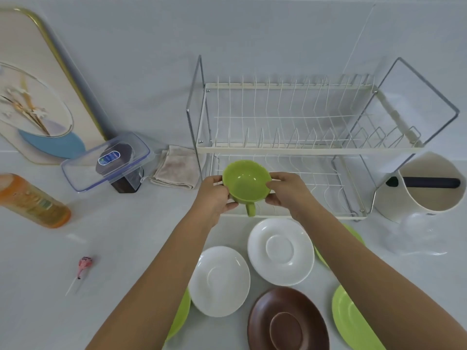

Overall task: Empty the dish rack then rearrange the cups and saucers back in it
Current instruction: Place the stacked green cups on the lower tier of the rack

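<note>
A light green ceramic cup [246,183] with a single handle is held between both hands, upright and tilted slightly toward the camera, in front of the lower tier of the two-tier white wire dish rack with chrome frame [285,147]. The left hand [214,198] grips the cup's left wall with curled fingers; the right hand [288,192] pinches the right rim and wall. The cup's interior is seen to be empty and glossy; its handle points down toward the camera.

Both visible tiers of the rack are seen to hold nothing.

On the white countertop [113,248] below the hands, saucers are laid flat: two white saucers [280,251], one brown saucer [288,322], and what appear to be three green saucers [351,322], two of them largely hidden by the forearms.

To the right of the rack stands one cream cylindrical utensil holder [404,205] containing a black-handled item [429,182]. To the left are noted one clear lidded plastic container [108,164] with dark contents, one folded beige cloth [177,168], one orange bottle [32,200] lying on its side, and one pink lollipop [84,265].
</note>
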